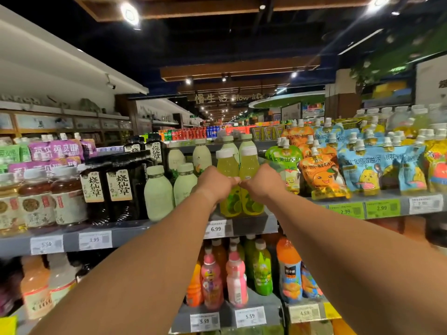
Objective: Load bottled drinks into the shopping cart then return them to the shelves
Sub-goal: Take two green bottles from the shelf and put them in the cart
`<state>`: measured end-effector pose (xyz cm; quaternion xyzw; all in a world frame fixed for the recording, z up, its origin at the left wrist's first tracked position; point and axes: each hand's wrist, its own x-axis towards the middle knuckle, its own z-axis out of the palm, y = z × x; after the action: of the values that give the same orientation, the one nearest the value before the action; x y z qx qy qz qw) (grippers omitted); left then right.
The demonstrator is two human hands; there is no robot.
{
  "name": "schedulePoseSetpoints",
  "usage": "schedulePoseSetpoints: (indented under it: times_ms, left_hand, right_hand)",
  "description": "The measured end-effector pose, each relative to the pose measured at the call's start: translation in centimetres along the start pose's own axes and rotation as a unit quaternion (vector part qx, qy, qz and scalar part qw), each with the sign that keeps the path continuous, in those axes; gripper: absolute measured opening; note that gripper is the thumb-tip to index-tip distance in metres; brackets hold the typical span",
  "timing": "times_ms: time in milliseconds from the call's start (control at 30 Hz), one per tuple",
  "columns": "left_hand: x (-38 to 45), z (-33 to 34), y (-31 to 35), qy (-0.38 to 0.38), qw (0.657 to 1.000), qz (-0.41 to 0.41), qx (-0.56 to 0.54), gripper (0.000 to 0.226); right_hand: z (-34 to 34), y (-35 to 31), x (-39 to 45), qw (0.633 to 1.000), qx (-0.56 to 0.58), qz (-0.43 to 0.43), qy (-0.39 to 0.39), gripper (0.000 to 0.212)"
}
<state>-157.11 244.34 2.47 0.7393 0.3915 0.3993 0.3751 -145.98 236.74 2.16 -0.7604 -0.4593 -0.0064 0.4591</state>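
Lime bottles (238, 180) upright at shelf edge (251, 224); left hand (214, 183), right hand (262, 182) each wrapped round one. Keep vertical, avoid knocking neighbours.

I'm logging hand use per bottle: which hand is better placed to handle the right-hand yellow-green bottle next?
Right. The right hand is curled on the right yellow-green bottle; the left hand is on the left yellow-green bottle beside it.

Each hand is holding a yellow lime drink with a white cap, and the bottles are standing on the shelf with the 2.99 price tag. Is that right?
Not quite. The left hand and right hand do each grip a yellow lime bottle, but the head view shows the price tag under those bottles reads 6.99. The 2.99 tags sit further right, under the pouches.
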Motion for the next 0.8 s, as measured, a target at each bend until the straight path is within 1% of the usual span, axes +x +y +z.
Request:
schedulePoseSetpoints:
  times_ms: [67,167,200,267,400,500,567,600,667,733,800]
  left_hand:
    - [-0.5,0.0,0.4,0.01,1.0,0.005,0.005,0.037]
    - [-1.9,-0.2,1.3,0.043,0.999,0.02,0.016,0.042]
    - [-2.4,-0.4,1.7,0.058,0.998,0.027,0.018,0.042]
    - [-3.4,-1.1,2.7,0.089,0.995,0.043,0.021,0.037]
    - [-6.0,-2.7,4.3,0.109,0.992,0.059,-0.013,0.019]
    - [-8.8,-4.3,3.0,0.116,0.991,0.038,-0.046,0.02]
    - [-11.1,-6.1,1.1,0.132,0.99,0.015,-0.047,0.025]
    - [-12.4,-7.4,0.0,0.143,0.989,0.003,-0.044,0.025]
    - [-15.1,-10.6,-2.3,0.165,0.986,-0.018,-0.026,0.026]
    - [-17.7,-14.7,-4.4,0.183,0.983,-0.033,-0.001,0.034]
    - [-20.1,-19.1,-6.5,0.201,0.978,-0.051,0.032,0.031]
  right_hand:
    - [-0.5,0.2,-0.1,1.0,0.008,-0.021,-0.005,0.022]
    - [-1.6,0.1,-0.9,0.999,0.008,-0.032,0.01,0.05]
    - [-2.1,-0.2,-1.2,0.999,0.005,-0.038,0.019,0.053]
    - [-3.2,-0.9,-2.0,0.998,0.006,-0.057,0.028,0.053]
    - [-5.0,-2.5,-3.9,0.995,0.019,-0.095,0.009,0.049]
    - [-4.4,-3.6,-6.0,0.993,0.04,-0.105,-0.034,0.054]
    - [-2.7,-4.5,-8.0,0.989,0.043,-0.117,-0.076,0.062]
    - [-1.7,-5.0,-9.3,0.986,0.042,-0.126,-0.096,0.063]
    - [0.9,-6.6,-11.9,0.978,0.063,-0.147,-0.133,0.06]
    - [4.0,-8.8,-14.5,0.965,0.095,-0.166,-0.177,0.059]
    - [7.4,-11.6,-17.0,0.952,0.123,-0.172,-0.223,0.056]
